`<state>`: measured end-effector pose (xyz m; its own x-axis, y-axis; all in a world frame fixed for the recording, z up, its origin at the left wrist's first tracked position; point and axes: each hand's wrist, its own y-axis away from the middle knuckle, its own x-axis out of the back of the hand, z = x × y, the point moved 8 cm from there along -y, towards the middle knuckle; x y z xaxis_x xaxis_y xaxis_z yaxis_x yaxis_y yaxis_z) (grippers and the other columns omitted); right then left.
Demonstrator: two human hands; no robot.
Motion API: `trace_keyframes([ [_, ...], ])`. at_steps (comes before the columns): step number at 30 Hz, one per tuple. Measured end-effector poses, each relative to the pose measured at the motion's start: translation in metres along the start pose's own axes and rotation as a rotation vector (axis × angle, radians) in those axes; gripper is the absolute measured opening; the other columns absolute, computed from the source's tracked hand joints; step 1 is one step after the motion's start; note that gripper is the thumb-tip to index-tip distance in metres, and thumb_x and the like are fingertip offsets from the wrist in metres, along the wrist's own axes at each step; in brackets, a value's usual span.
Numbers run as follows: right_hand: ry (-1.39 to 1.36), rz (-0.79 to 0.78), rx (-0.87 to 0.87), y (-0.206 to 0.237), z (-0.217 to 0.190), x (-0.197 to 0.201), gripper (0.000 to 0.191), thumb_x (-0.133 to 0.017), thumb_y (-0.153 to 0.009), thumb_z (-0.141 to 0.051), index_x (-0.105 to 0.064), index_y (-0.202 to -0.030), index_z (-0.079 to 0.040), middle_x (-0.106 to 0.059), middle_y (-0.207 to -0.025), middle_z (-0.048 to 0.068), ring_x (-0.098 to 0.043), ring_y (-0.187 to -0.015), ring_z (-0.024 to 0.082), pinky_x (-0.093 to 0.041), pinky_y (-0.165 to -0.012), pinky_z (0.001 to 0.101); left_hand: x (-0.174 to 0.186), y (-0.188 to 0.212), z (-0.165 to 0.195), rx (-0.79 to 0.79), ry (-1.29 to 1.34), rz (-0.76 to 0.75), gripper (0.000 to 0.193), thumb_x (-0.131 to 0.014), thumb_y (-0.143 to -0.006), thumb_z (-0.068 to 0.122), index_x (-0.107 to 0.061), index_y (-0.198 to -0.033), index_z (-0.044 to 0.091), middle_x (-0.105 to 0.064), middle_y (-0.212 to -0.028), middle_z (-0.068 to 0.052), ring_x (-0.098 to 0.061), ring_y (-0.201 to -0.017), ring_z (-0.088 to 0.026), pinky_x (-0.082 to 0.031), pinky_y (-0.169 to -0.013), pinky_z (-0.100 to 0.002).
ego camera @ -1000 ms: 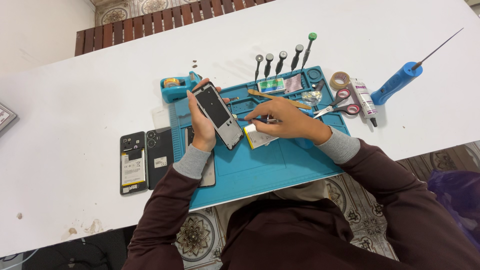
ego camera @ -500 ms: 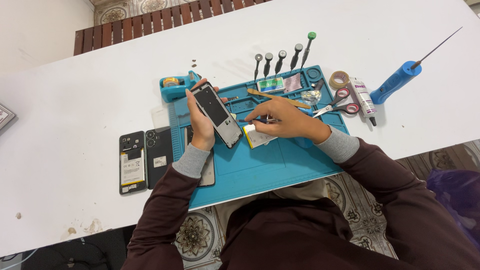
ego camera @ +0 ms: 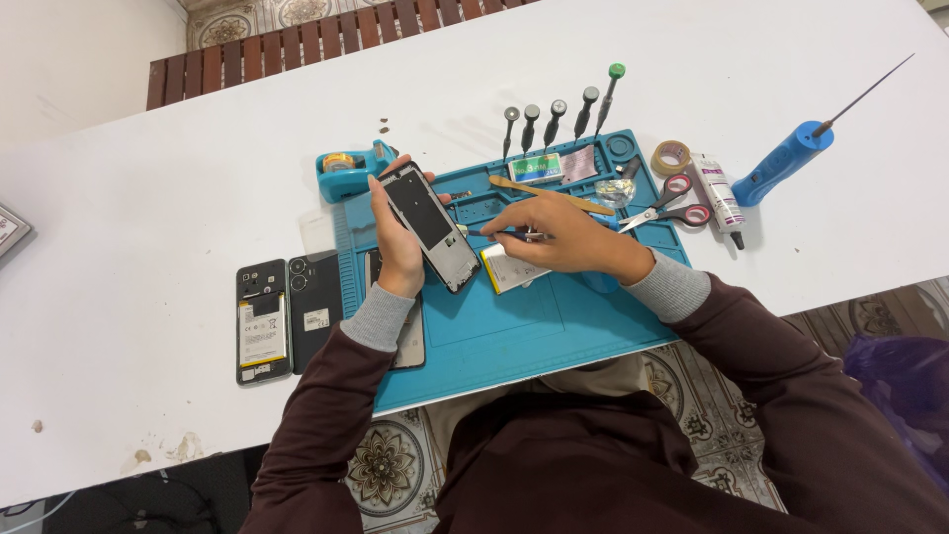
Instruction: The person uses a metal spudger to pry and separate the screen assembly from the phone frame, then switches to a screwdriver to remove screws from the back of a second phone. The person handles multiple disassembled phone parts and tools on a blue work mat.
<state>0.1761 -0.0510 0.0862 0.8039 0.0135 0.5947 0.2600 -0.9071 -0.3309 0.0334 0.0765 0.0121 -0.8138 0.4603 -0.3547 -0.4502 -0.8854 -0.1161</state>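
My left hand (ego camera: pixel 397 229) is clamped around a black rectangular phone frame (ego camera: pixel 429 223), tilted above the teal silicone repair mat (ego camera: pixel 554 316) at about ten o'clock on it. My right hand (ego camera: pixel 565 232) pinches a thin dark tool (ego camera: pixel 499 234), tip toward the frame's edge. A pale flat battery (ego camera: pixel 509 269) lies under my right hand. Red-handled scissors (ego camera: pixel 672 206) lie at two o'clock; an opened black phone (ego camera: pixel 263 320) lies at nine.
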Motion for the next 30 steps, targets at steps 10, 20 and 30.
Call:
trace_keyframes([
  [10, -0.012, 0.01, 0.017, 0.002, -0.003, 0.002, 0.024, -0.066, -0.09, -0.011, -0.076, -0.111, -0.004, -0.079, -0.097, 0.01, -0.075, -0.078, 0.015, -0.057, -0.062, 0.0271, -0.003, 0.002, 0.004, -0.011, -0.006, -0.014, 0.07, -0.017, -0.104, 0.063, -0.044, -0.148, 0.014, -0.062, -0.115, -0.01, -0.07, -0.097, -0.018, -0.065, -0.074, -0.031],
  [20, -0.034, 0.077, 0.073, 0.003, -0.003, 0.006, 0.023, -0.066, -0.094, -0.007, -0.072, -0.116, -0.003, -0.078, -0.101, 0.011, -0.074, -0.079, 0.016, -0.056, -0.059, 0.0285, -0.015, 0.005, 0.011, -0.102, -0.023, -0.161, 0.07, -0.019, -0.107, 0.061, -0.039, -0.153, 0.013, -0.06, -0.118, -0.01, -0.069, -0.102, -0.018, -0.066, -0.075, -0.031],
  [30, 0.004, 0.209, 0.116, 0.004, -0.006, 0.018, 0.025, -0.064, -0.098, -0.004, -0.071, -0.121, -0.004, -0.076, -0.099, 0.01, -0.07, -0.076, 0.014, -0.054, -0.063, 0.0275, -0.035, 0.012, 0.022, -0.224, -0.136, -0.319, 0.073, -0.021, -0.108, 0.063, -0.032, -0.157, 0.01, -0.061, -0.125, -0.011, -0.07, -0.102, -0.018, -0.065, -0.081, -0.03],
])
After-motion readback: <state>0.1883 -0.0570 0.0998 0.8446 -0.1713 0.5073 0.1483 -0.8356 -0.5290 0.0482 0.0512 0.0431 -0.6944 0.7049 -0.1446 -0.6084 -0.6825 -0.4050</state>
